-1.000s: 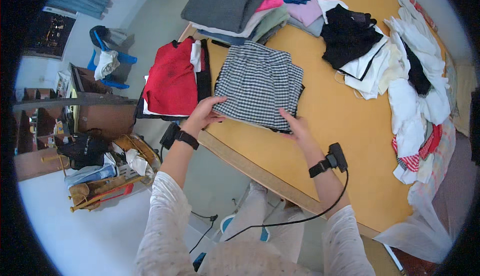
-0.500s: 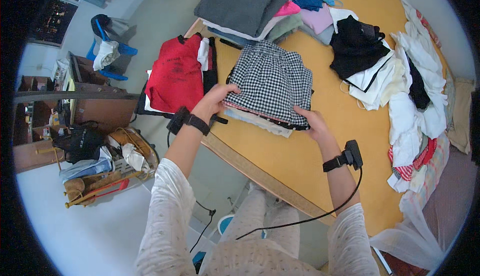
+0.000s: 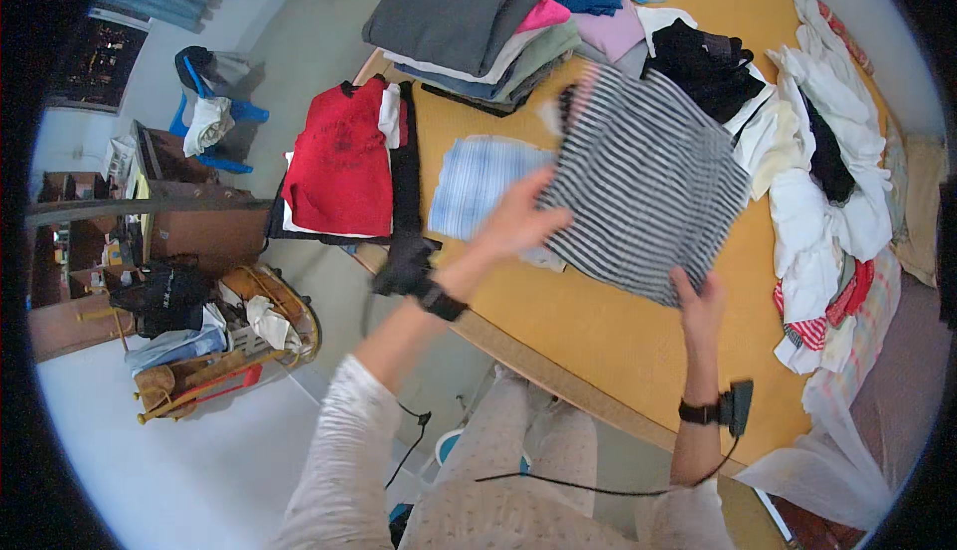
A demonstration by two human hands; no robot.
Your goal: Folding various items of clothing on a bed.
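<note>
My left hand (image 3: 520, 217) pinches the left edge of a folded black-and-white gingham garment (image 3: 648, 181), which is blurred into stripes by motion. Its near right corner is in the grip of my right hand (image 3: 701, 301), thumb on top. The garment is tilted above the table, and something pink and dark shows behind its far left edge. Under and beside my left forearm lies a folded light blue plaid cloth (image 3: 488, 179) on the tabletop. To the left of that cloth is a folded pile with a red top (image 3: 342, 166) uppermost.
A tall stack of folded clothes (image 3: 449, 11), dark grey on top, stands at the far side of the yellow-brown tabletop (image 3: 598, 351). Loose black (image 3: 698, 71) and white clothes (image 3: 802, 231) lie along the right. A cable hangs from each wrist strap.
Both hands have lifted the gingham garment and carried it to the right. The light blue plaid cloth that was mostly beneath it now shows. The view has shifted slightly.
</note>
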